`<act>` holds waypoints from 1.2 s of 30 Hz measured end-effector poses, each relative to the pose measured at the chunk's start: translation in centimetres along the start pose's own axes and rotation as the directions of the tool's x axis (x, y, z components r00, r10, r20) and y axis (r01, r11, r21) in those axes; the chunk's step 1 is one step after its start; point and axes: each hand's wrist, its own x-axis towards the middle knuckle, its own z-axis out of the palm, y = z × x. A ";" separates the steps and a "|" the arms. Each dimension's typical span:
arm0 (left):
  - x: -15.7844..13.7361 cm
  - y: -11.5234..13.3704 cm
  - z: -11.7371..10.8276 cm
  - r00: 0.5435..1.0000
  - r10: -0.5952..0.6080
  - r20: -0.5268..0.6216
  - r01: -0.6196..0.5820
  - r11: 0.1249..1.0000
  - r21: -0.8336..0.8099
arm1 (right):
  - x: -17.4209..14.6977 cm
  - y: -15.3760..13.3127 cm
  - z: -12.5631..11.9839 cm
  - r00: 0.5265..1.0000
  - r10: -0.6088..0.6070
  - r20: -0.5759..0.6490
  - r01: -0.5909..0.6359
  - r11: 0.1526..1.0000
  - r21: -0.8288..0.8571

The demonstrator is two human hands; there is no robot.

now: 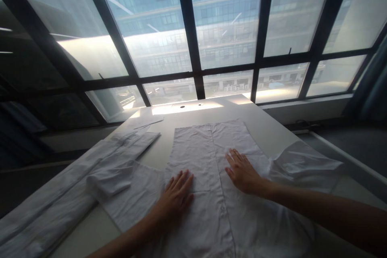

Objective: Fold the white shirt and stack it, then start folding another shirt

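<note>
A white button-front shirt [201, 157] lies spread on the white table [260, 121], its hem toward the window and its button strip running down the middle. One sleeve reaches out to the left, and the other hangs over toward the table's right edge. My left hand [179, 191] rests flat on the left front panel, fingers stretched out. On the right panel, a little farther from me, my right hand [242, 171] lies palm down with its fingers extended. Neither hand grips the cloth. Wrinkles show across the fabric, and the collar end is out of sight at the bottom.
More white garments [75, 181] lie layered along the table's left side, partly beneath the shirt's left sleeve. Two small dark holes [182, 107] sit near the far edge. Large dark-framed windows [196, 72] stand beyond the table, with a dark curtain [367, 84] at right.
</note>
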 end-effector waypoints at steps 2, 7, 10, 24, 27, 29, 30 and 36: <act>-0.7 0.9 0.0 1.000 -0.019 -0.011 0.019 1.000 0.010 | -2.6 0.8 0.3 0.996 0.069 0.058 -0.067 0.997 -0.040; 0.0 1.6 -1.0 0.999 -0.018 -0.026 0.018 1.000 0.001 | -3.3 2.7 1.0 0.980 0.180 0.080 -0.171 0.980 -0.101; 1.5 0.9 -1.3 0.999 -0.001 -0.049 0.001 1.000 0.003 | -1.6 3.7 1.2 0.979 0.196 0.060 -0.189 0.976 -0.109; 9.1 -1.4 -2.1 0.999 0.001 -0.036 0.000 1.000 0.018 | 7.7 8.1 -0.9 0.980 0.147 0.133 -0.136 0.987 -0.086; 8.6 -1.9 -2.1 1.000 0.022 -0.016 -0.021 0.999 0.026 | 7.9 8.5 -0.7 0.986 0.116 0.120 -0.108 0.992 -0.067; 8.7 -1.9 -2.9 0.999 0.021 0.050 -0.022 1.000 0.022 | 8.0 8.7 -1.0 0.983 0.113 0.144 -0.106 0.993 -0.055; 9.0 -1.6 -3.6 0.995 0.010 0.099 -0.013 1.000 0.024 | 8.1 8.8 -1.3 0.979 0.120 0.165 -0.114 0.992 -0.050; 12.0 3.8 -5.8 0.993 0.046 0.110 -0.047 0.999 0.003 | 8.4 4.4 -2.0 0.962 0.201 0.182 -0.195 0.979 -0.051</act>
